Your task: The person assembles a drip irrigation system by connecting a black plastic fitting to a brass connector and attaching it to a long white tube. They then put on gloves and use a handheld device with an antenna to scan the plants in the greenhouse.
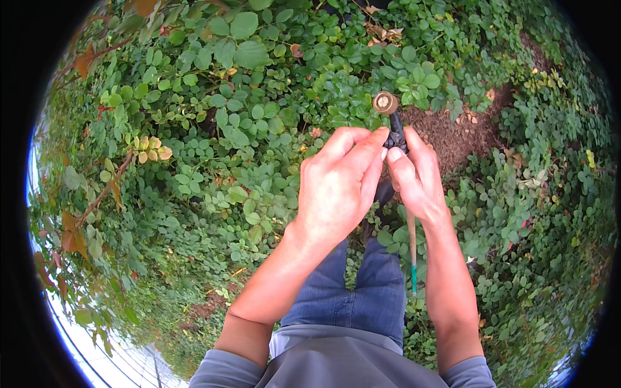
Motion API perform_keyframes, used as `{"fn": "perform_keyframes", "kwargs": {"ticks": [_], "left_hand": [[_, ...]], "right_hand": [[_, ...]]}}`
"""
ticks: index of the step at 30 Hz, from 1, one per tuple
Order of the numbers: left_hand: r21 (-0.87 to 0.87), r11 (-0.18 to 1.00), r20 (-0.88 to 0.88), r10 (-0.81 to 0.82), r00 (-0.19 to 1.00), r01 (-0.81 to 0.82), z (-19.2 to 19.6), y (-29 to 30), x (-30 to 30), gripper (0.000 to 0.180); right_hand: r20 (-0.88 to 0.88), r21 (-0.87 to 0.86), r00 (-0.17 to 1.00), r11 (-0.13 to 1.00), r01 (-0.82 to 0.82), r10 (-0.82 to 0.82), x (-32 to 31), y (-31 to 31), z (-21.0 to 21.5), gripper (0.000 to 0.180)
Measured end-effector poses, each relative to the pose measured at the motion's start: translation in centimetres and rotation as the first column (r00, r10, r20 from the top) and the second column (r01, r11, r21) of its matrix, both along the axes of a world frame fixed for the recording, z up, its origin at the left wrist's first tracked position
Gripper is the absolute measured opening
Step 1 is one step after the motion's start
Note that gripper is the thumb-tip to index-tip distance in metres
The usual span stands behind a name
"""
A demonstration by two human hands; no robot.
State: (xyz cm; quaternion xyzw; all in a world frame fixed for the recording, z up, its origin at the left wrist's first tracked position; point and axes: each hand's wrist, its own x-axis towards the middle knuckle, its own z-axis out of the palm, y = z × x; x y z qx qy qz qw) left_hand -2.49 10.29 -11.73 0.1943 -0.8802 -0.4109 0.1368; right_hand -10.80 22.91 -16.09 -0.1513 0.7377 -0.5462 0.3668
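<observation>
In front of me, a black pipe point(396, 123) rises between my hands, topped by a round brass fitting point(385, 102) that looks like a sprinkler nozzle. My left hand point(339, 174) pinches the pipe from the left, thumb and fingers pressed against a dark, lumpy joint point(396, 140). From the other side, my right hand point(419, 174) grips the same joint with its thumb on top and fingers around the back. The pipe's lower part is mostly hidden behind my hands.
Dense green leafy ground cover point(246, 142) surrounds me. Bare brown soil point(453, 139) shows to the right of the pipe. A thin stick with a green end point(413, 258) stands by my right forearm. A reddish branch point(107, 187) reaches in at the left.
</observation>
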Motion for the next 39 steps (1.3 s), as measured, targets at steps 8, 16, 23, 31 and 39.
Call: {"fn": "perform_keyframes", "kwargs": {"ticks": [8,16,23,31,39], "left_hand": [[0.109,0.99,0.036,-0.093,0.995,0.088,0.8,-1.4,-0.6,0.023],[0.144,0.989,0.146,-0.033,0.989,0.012,1.4,-1.3,-1.1,0.02],[0.112,0.993,0.175,-0.052,0.983,0.033,1.9,-1.5,-1.3,0.02],[0.127,0.992,0.336,-0.046,0.941,0.003,2.9,-2.3,-1.6,0.023],[0.366,0.923,0.42,-0.05,0.906,-0.119,1.8,-3.2,-0.9,0.027]], "right_hand": [[-0.132,0.047,0.99,0.998,0.047,-0.041,0.3,-0.4,0.2,0.032],[-0.145,0.073,0.989,0.997,0.0,0.01,0.1,-0.6,0.7,0.029],[-0.16,0.068,0.985,0.996,-0.05,0.06,0.0,-0.4,0.7,0.033],[-0.161,0.096,0.987,0.995,-0.008,0.023,0.6,-1.1,0.5,0.033],[-0.153,0.032,0.988,0.999,-0.011,0.016,0.8,-1.0,0.6,0.031]]}}
